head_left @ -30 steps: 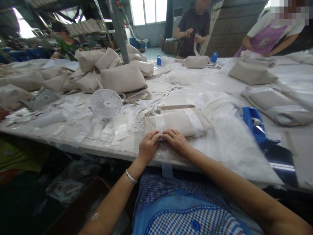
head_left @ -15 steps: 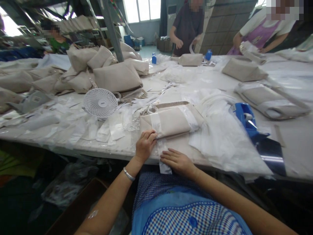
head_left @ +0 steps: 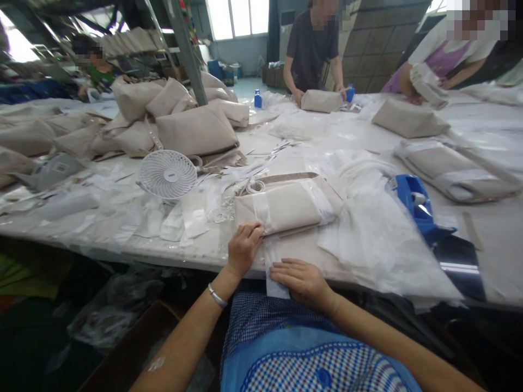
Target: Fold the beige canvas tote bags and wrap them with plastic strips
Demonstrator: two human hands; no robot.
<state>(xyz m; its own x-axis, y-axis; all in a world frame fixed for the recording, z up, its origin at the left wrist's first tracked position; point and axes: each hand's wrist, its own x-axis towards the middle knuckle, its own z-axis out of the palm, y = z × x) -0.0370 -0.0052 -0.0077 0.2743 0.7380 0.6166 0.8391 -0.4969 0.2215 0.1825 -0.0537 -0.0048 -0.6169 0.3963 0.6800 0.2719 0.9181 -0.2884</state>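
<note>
A beige handbag, folded flat, lies on the table in front of me with white translucent strips wrapped round it at its left and right. At its front left edge my left hand is closed, fingers pinched on the bag beside the left strip. My right hand lies flat, fingers stretched out together over a whitish strip that runs from under the bag past the table's front edge. A coiled white cord rests at the bag's back left corner.
A white fan stands left among plastic scraps. White thin bags are heaped right, beside a blue tape dispenser. Beige handbags are piled back left; a wrapped one lies right. Several people work around the table.
My hands have hardly moved; the view has shifted slightly. Across the table, a co-worker's hands have come down onto a beige bag. The co-worker at far right has lowered a hand to the table.
</note>
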